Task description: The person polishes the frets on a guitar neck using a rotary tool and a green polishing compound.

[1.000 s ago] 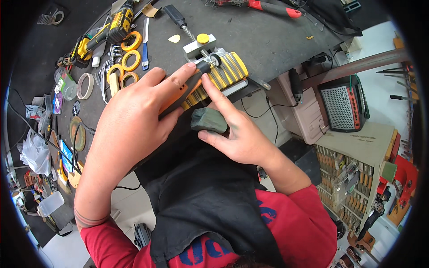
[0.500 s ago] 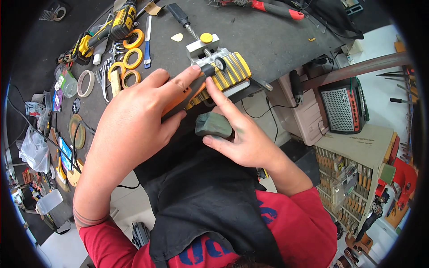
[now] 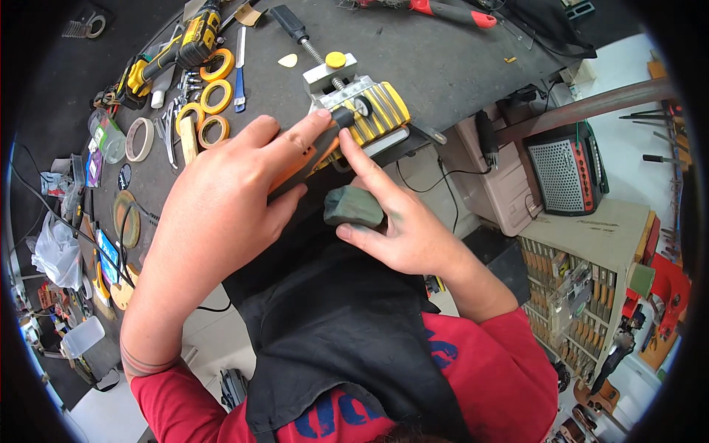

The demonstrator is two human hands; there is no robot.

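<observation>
Rotary tool (image 3: 297, 172): rear section concealed by the left hand (image 3: 218, 188). Green block (image 3: 353, 206): 3 o'clock end covered by the right hand (image 3: 402, 230). Red-handled tool (image 3: 480, 19), 1 o'clock: far end truncated by upper edge. Loose items (image 3: 53, 297), between 8 and 9 o'clock: too small to identify.

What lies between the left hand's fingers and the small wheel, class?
The black nose of the orange-and-black tool, as the head view shows.

Head-worn fisheye view (edges bending), looking steeply down, near left hand (image 3: 221, 192), right hand (image 3: 402, 225)
</observation>
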